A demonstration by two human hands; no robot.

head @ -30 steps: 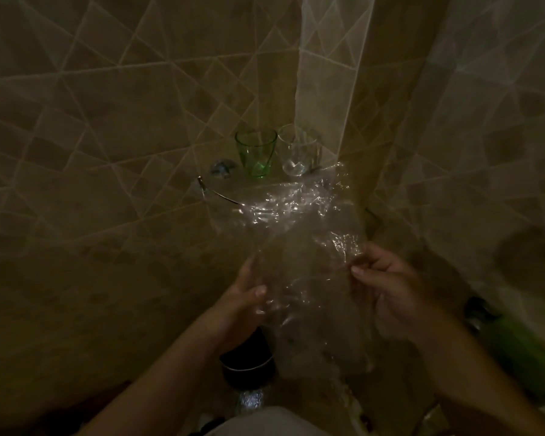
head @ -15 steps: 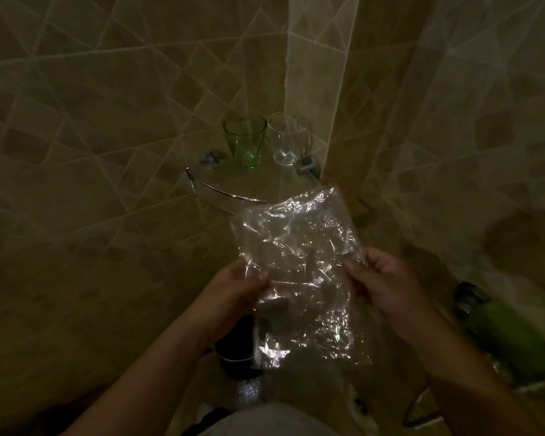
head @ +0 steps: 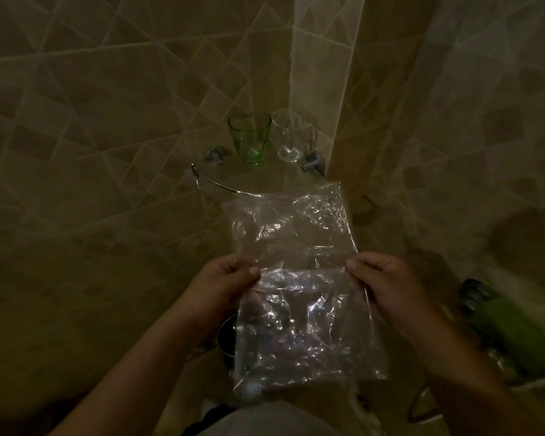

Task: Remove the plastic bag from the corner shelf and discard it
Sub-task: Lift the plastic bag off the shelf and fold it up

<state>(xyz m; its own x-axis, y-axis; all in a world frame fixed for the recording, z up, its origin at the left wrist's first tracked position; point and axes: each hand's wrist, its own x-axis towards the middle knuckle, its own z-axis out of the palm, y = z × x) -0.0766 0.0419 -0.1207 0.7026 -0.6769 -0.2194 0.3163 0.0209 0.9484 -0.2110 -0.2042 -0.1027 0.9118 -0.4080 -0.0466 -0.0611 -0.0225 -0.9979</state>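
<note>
Below the glass corner shelf [head: 233,180], clear crinkled plastic bag [head: 299,278] held flat mid-air; left hand [head: 224,281] and right hand [head: 387,284] each pinch one side edge. Green glass tumbler [head: 250,138], clear glass tumbler [head: 291,135] at shelf back.

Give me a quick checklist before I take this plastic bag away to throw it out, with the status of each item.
1. Bag off the shelf: ok. The plastic bag hangs in front of the corner shelf, not on it.
2. Left hand pinching the bag's edge: ok.
3. Right hand pinching the opposite edge: ok.
4. Green glass and clear glass upright and clear of the bag: ok.
5. Bag empty: cannot tell, too dim and crinkled.
6. Bin to drop it in: cannot tell, none identifiable in view.
</note>
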